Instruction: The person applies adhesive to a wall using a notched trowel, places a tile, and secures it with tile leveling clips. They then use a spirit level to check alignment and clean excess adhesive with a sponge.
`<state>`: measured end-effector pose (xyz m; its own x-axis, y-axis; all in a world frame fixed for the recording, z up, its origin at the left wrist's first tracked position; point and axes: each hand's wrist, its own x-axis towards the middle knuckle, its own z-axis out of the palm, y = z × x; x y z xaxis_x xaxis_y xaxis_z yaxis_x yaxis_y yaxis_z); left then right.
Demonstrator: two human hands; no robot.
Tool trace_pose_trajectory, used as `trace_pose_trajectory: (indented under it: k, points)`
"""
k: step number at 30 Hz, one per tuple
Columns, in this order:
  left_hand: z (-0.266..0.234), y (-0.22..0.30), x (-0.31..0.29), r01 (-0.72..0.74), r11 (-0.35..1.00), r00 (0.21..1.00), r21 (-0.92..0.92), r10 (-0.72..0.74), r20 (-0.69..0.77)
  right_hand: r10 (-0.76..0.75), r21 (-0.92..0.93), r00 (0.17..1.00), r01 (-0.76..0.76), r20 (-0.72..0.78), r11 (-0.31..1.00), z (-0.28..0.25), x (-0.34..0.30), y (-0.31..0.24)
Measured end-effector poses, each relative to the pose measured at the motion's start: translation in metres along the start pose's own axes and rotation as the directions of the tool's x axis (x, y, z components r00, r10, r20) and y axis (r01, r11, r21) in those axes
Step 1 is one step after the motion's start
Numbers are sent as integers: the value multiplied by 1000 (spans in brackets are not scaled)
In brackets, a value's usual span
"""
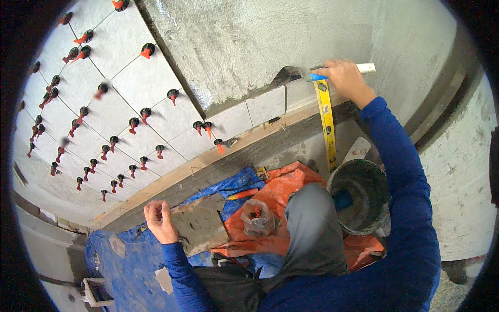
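Observation:
My right hand (343,78) grips a trowel by its handle, part of which is hidden by my fingers. The dark trowel blade (287,76) is against the bare wall (270,41), just above the low row of tiles (266,106). Right below this hand, a yellow spirit level (326,122) leans upright against the wall. My left hand (161,222) hovers at the lower left, its fingers loosely curled and thumb apart, with nothing visible in it. Light grey tiles (148,78) with several black-and-red levelling clips (146,113) cover the wall to the left.
A dark bucket (335,179) stands by my right knee, a blue object inside. Orange sheeting (291,174) and a blue tarp (130,273) cover the floor. A clear bag of red pieces (258,221) lies ahead, beside a mortar-smeared board (200,226). A wooden batten (176,174) runs beneath the tiles.

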<state>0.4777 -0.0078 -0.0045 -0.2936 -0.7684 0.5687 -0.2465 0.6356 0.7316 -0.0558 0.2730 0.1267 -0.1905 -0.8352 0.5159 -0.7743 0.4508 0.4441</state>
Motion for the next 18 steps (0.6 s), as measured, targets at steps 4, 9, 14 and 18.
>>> trace_pose_trajectory:
  k: [4,9,14,18]
  points:
    - [3,-1,0,-9,1000,1000,20,9,-2,-63,-35,997,62,-38,997,13,11,10]
    - [5,-4,-1,-24,1000,1000,18,24,3,-44,-27,993,42,-108,999,11,10,23]
    - [7,-9,0,-13,1000,1000,21,13,8,3,-14,994,-5,-113,1000,18,6,19]
    - [9,-12,1,-3,1000,1000,17,3,17,69,105,997,-64,-45,992,25,0,25]
